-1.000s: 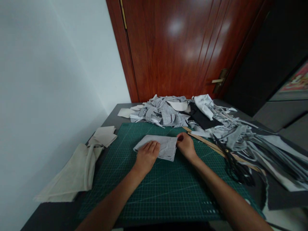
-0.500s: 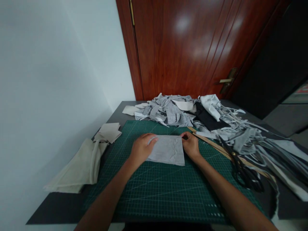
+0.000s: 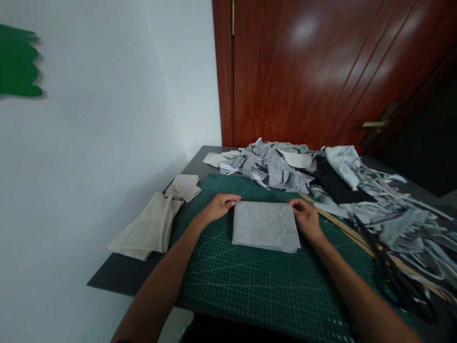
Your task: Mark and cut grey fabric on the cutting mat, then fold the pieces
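A folded piece of light grey cloth (image 3: 265, 226) lies flat on the green cutting mat (image 3: 228, 281), its layered edges showing along the near side. At its far left corner, my left hand (image 3: 220, 206) pinches the cloth between thumb and fingers. My right hand (image 3: 305, 216) grips the far right corner, fingertips closed on the edge. Parts of the fingers of both hands are hidden by the cloth and the hands themselves.
Grey fabric strips (image 3: 271, 166) are heaped at the back, with a black cloth (image 3: 339, 183) beside them. Black scissors (image 3: 396, 276) and a wooden ruler (image 3: 344, 231) lie at right. Beige cloth (image 3: 150, 228) hangs over the left table edge, near the wall.
My left hand has slid from lying over the cloth's left part to its far left corner, uncovering that side. My right hand stays at the right corner. The view has turned left.
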### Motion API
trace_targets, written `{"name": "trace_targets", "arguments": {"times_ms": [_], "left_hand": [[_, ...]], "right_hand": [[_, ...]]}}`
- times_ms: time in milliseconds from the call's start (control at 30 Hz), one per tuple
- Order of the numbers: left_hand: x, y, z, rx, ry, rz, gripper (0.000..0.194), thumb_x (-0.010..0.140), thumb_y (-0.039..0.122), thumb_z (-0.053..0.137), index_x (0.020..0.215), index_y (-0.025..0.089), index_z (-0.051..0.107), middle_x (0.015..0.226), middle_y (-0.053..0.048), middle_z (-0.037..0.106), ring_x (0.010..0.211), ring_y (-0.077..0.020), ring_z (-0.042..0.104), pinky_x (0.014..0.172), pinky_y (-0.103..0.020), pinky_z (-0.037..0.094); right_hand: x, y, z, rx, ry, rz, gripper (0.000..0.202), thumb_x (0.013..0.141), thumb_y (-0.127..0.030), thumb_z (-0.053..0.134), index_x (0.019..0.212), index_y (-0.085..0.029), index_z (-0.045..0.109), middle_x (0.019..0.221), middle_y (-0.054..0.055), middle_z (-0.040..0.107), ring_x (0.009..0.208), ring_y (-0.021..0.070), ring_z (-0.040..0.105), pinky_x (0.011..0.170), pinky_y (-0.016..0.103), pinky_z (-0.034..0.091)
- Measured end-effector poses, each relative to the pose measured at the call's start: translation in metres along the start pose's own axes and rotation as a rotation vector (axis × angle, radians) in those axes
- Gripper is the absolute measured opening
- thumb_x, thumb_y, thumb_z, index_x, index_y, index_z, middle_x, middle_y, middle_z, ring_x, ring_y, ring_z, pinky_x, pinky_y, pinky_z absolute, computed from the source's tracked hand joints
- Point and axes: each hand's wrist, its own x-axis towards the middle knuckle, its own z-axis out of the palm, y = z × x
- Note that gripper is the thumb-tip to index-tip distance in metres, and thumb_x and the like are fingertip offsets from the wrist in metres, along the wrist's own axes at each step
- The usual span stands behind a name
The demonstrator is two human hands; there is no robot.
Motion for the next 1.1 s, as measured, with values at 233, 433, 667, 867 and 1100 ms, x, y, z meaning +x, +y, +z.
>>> {"name": "trace_targets", "arguments": {"times_ms": [233, 433, 667, 867, 1100], "left_hand": [[-0.005, -0.001, -0.006, -0.226, -0.218, -0.102, 0.035, 0.079, 0.008, 0.066, 0.112, 0.014, 0.075, 0.107, -0.009, 0.078, 0.092, -0.016, 0.071, 0.094, -0.033, 0.052], [-0.006, -0.005, 0.0, -0.29, -0.18, -0.145, 0.026, 0.077, 0.012, 0.072, 0.102, 0.012, 0.077, 0.089, -0.007, 0.079, 0.076, -0.0144, 0.07, 0.078, -0.029, 0.055], [-0.006, -0.003, 0.003, -0.321, -0.135, -0.13, 0.017, 0.078, 0.02, 0.075, 0.093, 0.01, 0.076, 0.083, -0.007, 0.076, 0.069, -0.0139, 0.068, 0.072, -0.03, 0.056], [-0.01, 0.009, 0.003, -0.312, -0.234, -0.118, 0.028, 0.071, 0.004, 0.072, 0.097, 0.013, 0.071, 0.094, -0.005, 0.074, 0.087, -0.0143, 0.068, 0.085, -0.03, 0.051], [-0.016, 0.017, 0.006, -0.123, -0.262, -0.062, 0.031, 0.07, -0.002, 0.059, 0.094, 0.015, 0.066, 0.091, -0.002, 0.068, 0.083, -0.0137, 0.064, 0.079, -0.027, 0.048]], "right_hand": [[0.011, 0.012, -0.011, 0.054, -0.024, 0.046, 0.028, 0.058, -0.038, 0.087, 0.064, -0.024, 0.063, 0.067, 0.003, 0.072, 0.061, 0.0219, 0.067, 0.052, 0.03, 0.051], [0.013, 0.016, -0.011, 0.043, -0.053, 0.047, 0.031, 0.058, -0.045, 0.086, 0.065, -0.024, 0.063, 0.061, 0.002, 0.07, 0.061, 0.0231, 0.069, 0.051, 0.031, 0.052], [0.022, 0.016, -0.016, 0.018, -0.066, 0.037, 0.032, 0.058, -0.046, 0.085, 0.07, -0.023, 0.066, 0.055, 0.0, 0.066, 0.057, 0.0223, 0.066, 0.054, 0.032, 0.053], [0.023, 0.019, -0.017, 0.015, -0.076, 0.05, 0.035, 0.052, -0.042, 0.088, 0.069, -0.024, 0.063, 0.059, 0.0, 0.067, 0.061, 0.0231, 0.067, 0.054, 0.032, 0.053], [0.02, 0.018, -0.018, 0.024, -0.117, 0.089, 0.035, 0.052, -0.039, 0.09, 0.063, -0.023, 0.06, 0.06, 0.0, 0.068, 0.053, 0.0194, 0.063, 0.051, 0.03, 0.051]]}}
